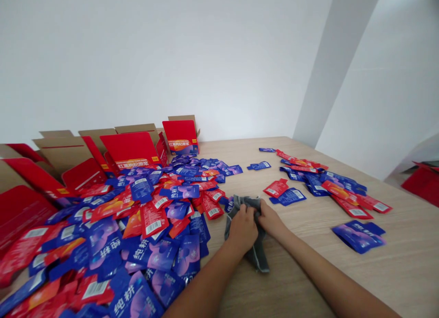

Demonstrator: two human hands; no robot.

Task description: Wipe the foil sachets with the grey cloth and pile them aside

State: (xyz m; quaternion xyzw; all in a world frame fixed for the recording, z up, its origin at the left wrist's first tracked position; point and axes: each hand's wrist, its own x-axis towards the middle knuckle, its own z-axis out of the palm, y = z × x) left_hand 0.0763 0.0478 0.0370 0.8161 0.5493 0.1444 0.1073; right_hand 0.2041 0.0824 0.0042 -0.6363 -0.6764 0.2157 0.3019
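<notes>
A dark grey cloth (259,257) is bunched up between my two hands, above the bare middle of the table. My left hand (243,230) is closed on it with the fingers curled over its folds. From the right side, my right hand (270,219) grips the same cloth. A blue pouch (230,205) shows at the cloth's upper left edge, mostly hidden, and I cannot tell whether it is held inside. Just left of the hands spreads a large heap of red and blue pouches (153,218).
Open red cardboard boxes (132,146) line the back left, with another red box (180,137) at the wall. To the right, red pouches (350,207) and blue pouches lie in a loose row. A blue pouch (358,235) lies nearer on the wooden table (404,256).
</notes>
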